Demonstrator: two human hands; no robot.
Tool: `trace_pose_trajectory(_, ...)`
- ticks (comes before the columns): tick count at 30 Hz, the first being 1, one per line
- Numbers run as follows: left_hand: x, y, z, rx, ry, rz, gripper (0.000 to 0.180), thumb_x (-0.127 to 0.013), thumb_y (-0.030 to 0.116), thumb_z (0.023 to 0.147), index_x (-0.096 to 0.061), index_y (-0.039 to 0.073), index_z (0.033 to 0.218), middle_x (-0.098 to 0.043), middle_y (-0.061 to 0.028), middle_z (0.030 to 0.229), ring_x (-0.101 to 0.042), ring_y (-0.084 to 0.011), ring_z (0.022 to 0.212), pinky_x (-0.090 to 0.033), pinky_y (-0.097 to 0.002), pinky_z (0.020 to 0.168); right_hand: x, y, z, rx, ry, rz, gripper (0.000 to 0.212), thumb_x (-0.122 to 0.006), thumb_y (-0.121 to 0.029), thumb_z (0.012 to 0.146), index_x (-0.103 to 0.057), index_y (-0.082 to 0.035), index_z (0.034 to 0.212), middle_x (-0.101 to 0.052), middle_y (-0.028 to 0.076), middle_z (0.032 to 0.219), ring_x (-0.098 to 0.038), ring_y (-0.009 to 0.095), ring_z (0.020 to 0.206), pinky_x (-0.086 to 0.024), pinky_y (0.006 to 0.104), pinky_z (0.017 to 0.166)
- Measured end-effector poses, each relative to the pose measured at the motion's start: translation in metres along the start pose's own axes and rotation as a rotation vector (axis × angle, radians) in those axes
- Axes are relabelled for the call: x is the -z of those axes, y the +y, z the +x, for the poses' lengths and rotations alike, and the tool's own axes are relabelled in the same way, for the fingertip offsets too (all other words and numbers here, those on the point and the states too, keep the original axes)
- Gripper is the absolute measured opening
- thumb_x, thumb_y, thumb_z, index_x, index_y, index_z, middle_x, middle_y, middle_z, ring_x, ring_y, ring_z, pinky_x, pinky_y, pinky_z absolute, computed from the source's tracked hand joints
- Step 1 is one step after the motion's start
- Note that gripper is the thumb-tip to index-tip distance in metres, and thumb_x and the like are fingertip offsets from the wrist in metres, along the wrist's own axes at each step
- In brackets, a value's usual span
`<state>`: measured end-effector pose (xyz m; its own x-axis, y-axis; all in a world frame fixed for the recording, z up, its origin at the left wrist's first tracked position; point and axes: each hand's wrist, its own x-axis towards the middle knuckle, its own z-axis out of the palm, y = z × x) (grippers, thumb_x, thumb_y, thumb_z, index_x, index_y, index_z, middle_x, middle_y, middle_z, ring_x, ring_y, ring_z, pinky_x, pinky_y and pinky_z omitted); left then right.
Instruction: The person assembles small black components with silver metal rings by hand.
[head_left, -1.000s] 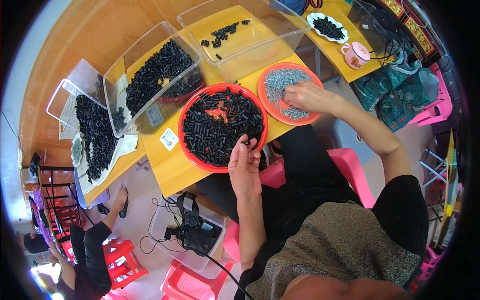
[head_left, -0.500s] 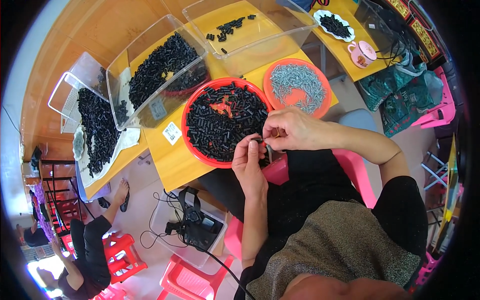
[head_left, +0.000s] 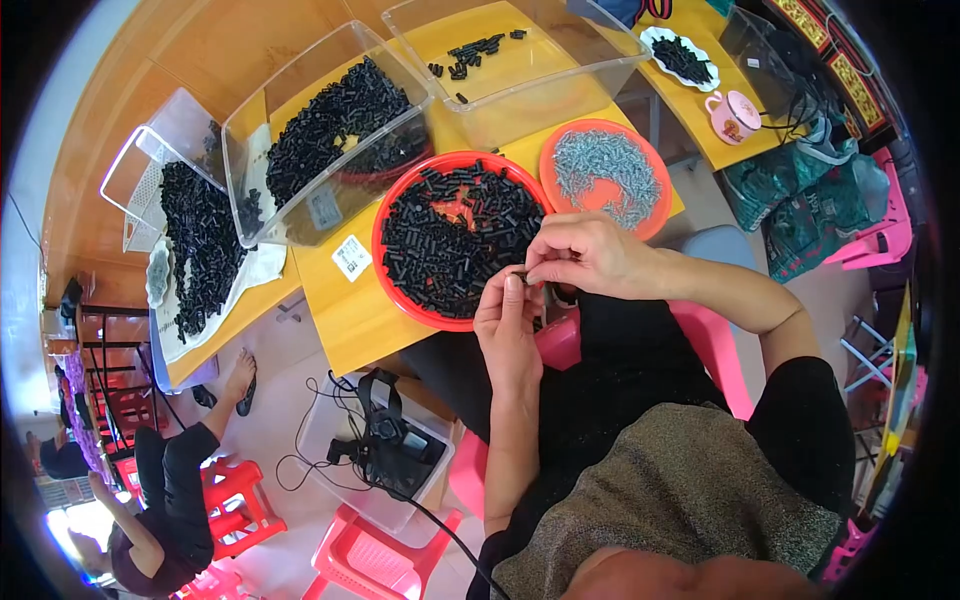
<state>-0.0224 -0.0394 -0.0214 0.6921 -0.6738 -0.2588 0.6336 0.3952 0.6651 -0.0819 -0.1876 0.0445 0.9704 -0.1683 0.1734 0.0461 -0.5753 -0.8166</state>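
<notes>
My left hand (head_left: 506, 312) and my right hand (head_left: 592, 258) meet fingertip to fingertip at the right front edge of a round red basin (head_left: 376, 245). My left thumb and fingers pinch a small dark piece, seemingly one of the short black tubular plastic pieces (head_left: 435, 275) that fill the basin. The right thumb and fingers are pressed together at the end of that piece; whatever they grip is hidden. Right of the basin, an orange-red round tray (head_left: 655, 215) carries many small silvery metal pieces (head_left: 605, 165), apparently screws.
Behind the basin, a clear bin (head_left: 240, 190) holds black pieces; another clear bin (head_left: 480, 115) holds several. More black pieces (head_left: 205, 235) lie on cloth at left. A pink cup (head_left: 735, 117) and white plate (head_left: 655, 38) stand far right. Someone's leg (head_left: 190, 437) shows lower left.
The view has shifted slightly, so the tables sit a little farther right. My right fingers have closed in over the piece in my left hand, which stays nearly in place.
</notes>
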Motion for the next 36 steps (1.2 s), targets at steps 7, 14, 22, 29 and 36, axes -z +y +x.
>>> trace_pose_trajectory(7,0.014,0.001,0.008,0.187,-0.008,-0.336,0.020,-0.051,0.020,0.095,-0.057,0.005,0.106,-0.063,-0.0048,0.094,-0.055,-0.0076,0.068,-0.042,-0.0190,0.060,-0.003,0.019,0.035,0.105,0.044,-0.082,0.009,-0.065,-0.011,0.080,-0.064,-0.003,0.083,-0.060,0.010,0.077,-0.061,0.025,0.069,-0.047,0.0335,0.060)
trace_pose_trajectory(14,0.018,0.005,0.011,0.218,0.010,-0.395,0.021,-0.052,0.020,0.093,-0.056,0.005,0.106,-0.063,-0.0046,0.094,-0.054,-0.0082,0.066,-0.043,-0.0202,0.059,-0.025,0.075,0.100,0.192,0.030,-0.407,0.010,-0.062,-0.014,0.079,-0.067,-0.007,0.085,-0.057,0.010,0.077,-0.059,0.029,0.073,-0.046,0.0389,0.064)
trace_pose_trajectory(22,0.019,0.006,0.010,0.223,-0.017,-0.434,0.021,-0.052,0.021,0.094,-0.055,0.005,0.108,-0.062,-0.0047,0.093,-0.054,-0.0083,0.066,-0.043,-0.0197,0.059,-0.028,0.075,0.128,0.335,-0.319,-0.635,0.011,-0.058,-0.014,0.078,-0.067,-0.007,0.078,-0.057,0.012,0.078,-0.060,0.031,0.074,-0.046,0.0417,0.061)
trace_pose_trajectory(29,0.020,0.007,0.010,0.178,-0.040,-0.415,0.023,-0.052,0.022,0.095,-0.055,0.005,0.108,-0.061,-0.0044,0.095,-0.053,-0.0085,0.068,-0.043,-0.0192,0.061,-0.031,0.090,0.125,0.466,-0.195,-0.607,0.012,-0.062,-0.012,0.076,-0.060,-0.001,0.077,-0.057,0.012,0.075,-0.061,0.029,0.068,-0.048,0.0390,0.058)
trace_pose_trajectory(36,0.019,0.012,0.011,-0.011,0.037,-0.240,0.019,-0.050,0.018,0.096,-0.056,0.004,0.106,-0.059,-0.0036,0.094,-0.051,-0.0071,0.074,-0.044,-0.0192,0.069,-0.015,0.023,0.050,-0.190,0.013,0.210,0.010,-0.066,-0.007,0.080,-0.061,-0.001,0.086,-0.063,0.003,0.072,-0.059,0.006,0.063,-0.046,0.0224,0.057)
